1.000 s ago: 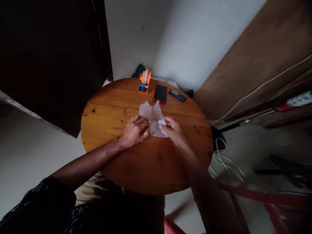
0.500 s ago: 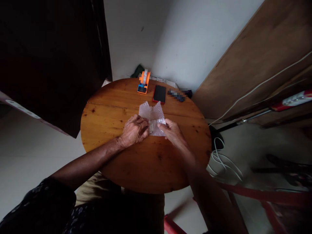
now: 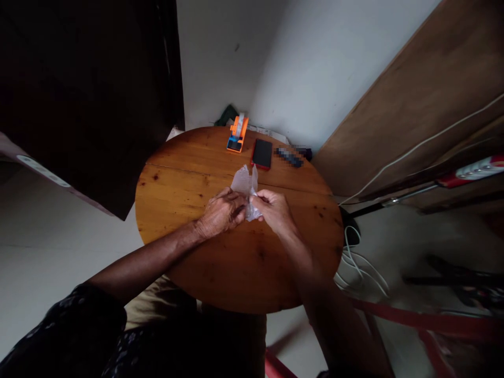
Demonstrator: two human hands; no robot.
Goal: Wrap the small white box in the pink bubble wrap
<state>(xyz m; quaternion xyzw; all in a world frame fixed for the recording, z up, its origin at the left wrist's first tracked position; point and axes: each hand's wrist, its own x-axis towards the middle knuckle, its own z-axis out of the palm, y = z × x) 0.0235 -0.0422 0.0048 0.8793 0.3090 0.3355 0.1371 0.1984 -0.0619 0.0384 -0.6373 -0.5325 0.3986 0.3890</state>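
A sheet of clear bubble wrap (image 3: 241, 180) lies folded between my hands, over the middle of the round wooden table. From the left, my left hand (image 3: 225, 210) is closed on it with curled fingers. My right hand (image 3: 273, 211) pinches its right side, thumb on top, and that side stands up and folds inward. Whether anything is inside the bubble wrap I cannot tell, since the fingers cover much of it.
An orange and blue tape dispenser (image 3: 238, 135) stands at the back of the table (image 3: 177, 184). Right of it lie a black, red-edged phone-like slab (image 3: 262, 154) and a blurred-out dark item (image 3: 289, 156). White cable (image 3: 362, 265) coils on the floor at right.
My right hand has brought the right side of the bubble wrap over to the left, so the sheet is narrower. My left hand stays on its side; the view has shifted slightly.
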